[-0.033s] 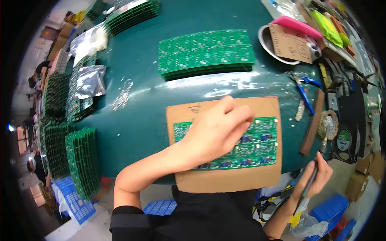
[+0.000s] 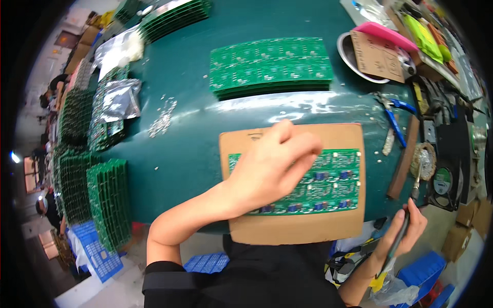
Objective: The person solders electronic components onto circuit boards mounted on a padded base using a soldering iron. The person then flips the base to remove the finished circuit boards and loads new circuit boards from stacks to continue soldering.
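Under the L hand [image 2: 275,167], from where I stand, a green circuit board [image 2: 334,192] lies on brown cardboard [image 2: 292,233]; its fingers are bunched, can't tell if pinching anything. To its right, the R hand [image 2: 411,228] grips a brush [image 2: 415,193], tip at a round dish [image 2: 433,154]. Beyond L hand: stacked green boards [image 2: 269,64] on the tabletop [image 2: 174,179]. Beyond R hand: blue pliers [image 2: 393,123] w/ a brown strip [image 2: 403,161] just beside.

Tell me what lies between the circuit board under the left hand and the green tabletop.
A brown cardboard sheet, showing around the circuit board in the head view.
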Tool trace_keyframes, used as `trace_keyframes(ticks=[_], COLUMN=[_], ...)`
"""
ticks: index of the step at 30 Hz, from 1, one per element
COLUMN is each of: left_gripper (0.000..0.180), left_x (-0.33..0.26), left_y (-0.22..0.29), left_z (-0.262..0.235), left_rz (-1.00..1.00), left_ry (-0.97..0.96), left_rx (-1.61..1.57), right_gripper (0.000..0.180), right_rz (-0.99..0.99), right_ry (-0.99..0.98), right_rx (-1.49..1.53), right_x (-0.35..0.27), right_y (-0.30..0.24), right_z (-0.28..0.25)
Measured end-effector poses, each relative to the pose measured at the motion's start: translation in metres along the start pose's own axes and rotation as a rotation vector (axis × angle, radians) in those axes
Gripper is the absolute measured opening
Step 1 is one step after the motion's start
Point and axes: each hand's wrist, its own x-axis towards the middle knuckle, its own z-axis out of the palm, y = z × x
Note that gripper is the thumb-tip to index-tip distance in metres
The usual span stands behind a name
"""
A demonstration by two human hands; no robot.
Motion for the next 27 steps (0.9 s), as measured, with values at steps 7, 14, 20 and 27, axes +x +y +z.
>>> trace_keyframes(ticks=[7, 14, 20, 27], left_gripper=[0.012, 0.015, 0.016, 0.016], left_x=[-0.082, -0.116, -0.119, -0.120], left_y=[-0.025, -0.043, -0.053, -0.057], left_z=[-0.064, -0.064, -0.060, -0.057], left_rz=[-0.080, 0.007, 0.045, 0.062], left_ry=[0.073, 0.042, 0.064, 0.080], left_rx=[0.115, 0.078, 0.029, 0.021], right_gripper=[0.025, 0.021, 0.020, 0.020], right_rz=[-0.147, -0.293, -0.310, -0.309], right_ry=[-0.339, -0.534, -0.564, -0.576], right_rx=[0.629, 0.857, 0.841, 0.839], right_x=[-0.028, -0.043, -0.054, -0.058], right_y=[-0.074, -0.124, -0.137, -0.141], right_z=[0.014, 0.046, 0.056, 0.061])
